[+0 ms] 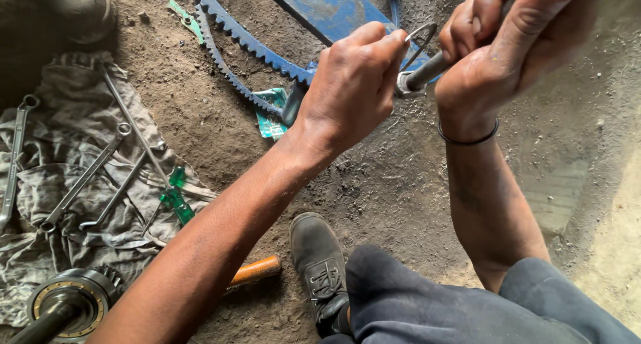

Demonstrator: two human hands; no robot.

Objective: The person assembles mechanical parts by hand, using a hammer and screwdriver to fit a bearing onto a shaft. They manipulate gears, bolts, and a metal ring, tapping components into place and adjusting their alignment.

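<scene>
The left hand (354, 84) has its fingers curled almost shut, the fingertips pinching one small silvery metal nut (404, 84) on the end of one grey metal rod (427, 70). The right hand (497, 47) is fisted tight around that rod just beyond the nut, with one dark bangle (467, 140) on its wrist. A thin wire ring (422, 38) shows between the two hands. Past the left knuckles lie two blue toothed belt strands (244, 40) and one blue metal bar (327, 7). Well off toward the left forearm's outer side, a grey rag (53, 184) carries about four long steel spanners (83, 177) and one green-handled screwdriver (177, 197). Near the left elbow sit one round steel bearing (70, 297) and one orange wooden handle (257, 270); one black shoe (320, 264) rests below the wrists.
</scene>
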